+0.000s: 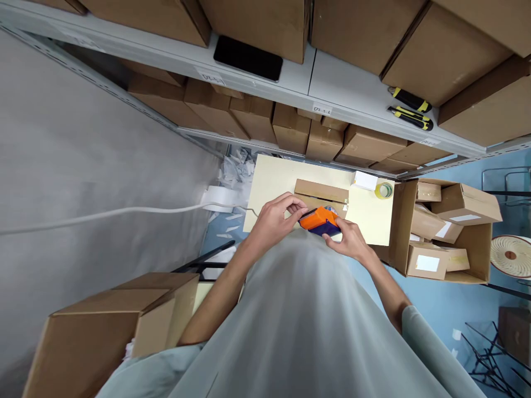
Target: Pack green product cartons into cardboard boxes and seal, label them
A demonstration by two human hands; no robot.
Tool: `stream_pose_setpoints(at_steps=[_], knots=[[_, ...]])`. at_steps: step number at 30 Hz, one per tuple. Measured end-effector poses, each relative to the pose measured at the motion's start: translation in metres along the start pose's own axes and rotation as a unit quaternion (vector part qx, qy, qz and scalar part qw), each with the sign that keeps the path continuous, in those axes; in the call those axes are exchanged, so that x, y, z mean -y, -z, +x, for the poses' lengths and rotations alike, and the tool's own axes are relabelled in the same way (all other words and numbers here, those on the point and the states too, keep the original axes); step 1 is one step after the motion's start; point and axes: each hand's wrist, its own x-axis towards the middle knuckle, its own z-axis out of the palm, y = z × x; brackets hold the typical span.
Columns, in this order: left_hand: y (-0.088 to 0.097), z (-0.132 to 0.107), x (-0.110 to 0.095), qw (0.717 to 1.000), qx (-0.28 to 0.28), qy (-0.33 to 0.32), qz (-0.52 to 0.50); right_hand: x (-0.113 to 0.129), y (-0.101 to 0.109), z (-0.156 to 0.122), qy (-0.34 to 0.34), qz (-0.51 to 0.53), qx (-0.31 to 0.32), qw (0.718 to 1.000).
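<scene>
In front of my body, a boxy orange and dark-blue device (320, 220) is held over the pale table (274, 179). My right hand (350, 237) grips its right end, thumb below and fingers on top. My left hand (280, 216) is at its left end, with thumb and fingertips pinched together at a dark edge; what they pinch is too small to make out. Just beyond the device lies a brown cardboard box (321, 189), partly covered by it. A small bluish item behind the device is mostly hidden.
A white box (365, 181) and a tape roll (384, 190) sit at the table's right. Beside it stands a large carton (400, 226) of smaller boxes. Overhead, a shelf (332, 72) carries cartons, a black phone (248, 58) and utility knives (410, 117). A cable (124, 211) crosses left.
</scene>
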Motion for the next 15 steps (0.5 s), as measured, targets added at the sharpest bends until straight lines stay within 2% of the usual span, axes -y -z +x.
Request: stream_pose_setpoints(at_steps=[4,8,12,15], knots=[[0.005,-0.004,0.000,0.999,0.002,0.043,-0.021,0.014,-0.005,-0.004,-0.061,0.039,0.020,0.997],[0.001,-0.007,0.013,0.993,0.012,0.104,-0.053,0.022,-0.006,-0.006,-0.108,0.039,0.028,0.993],[-0.002,-0.009,0.032,0.986,0.029,0.139,-0.091,0.020,0.009,-0.013,-0.131,0.032,0.058,0.989],[0.011,-0.005,0.049,0.981,-0.026,0.151,-0.119,0.010,0.028,-0.023,-0.166,0.031,0.072,0.983]])
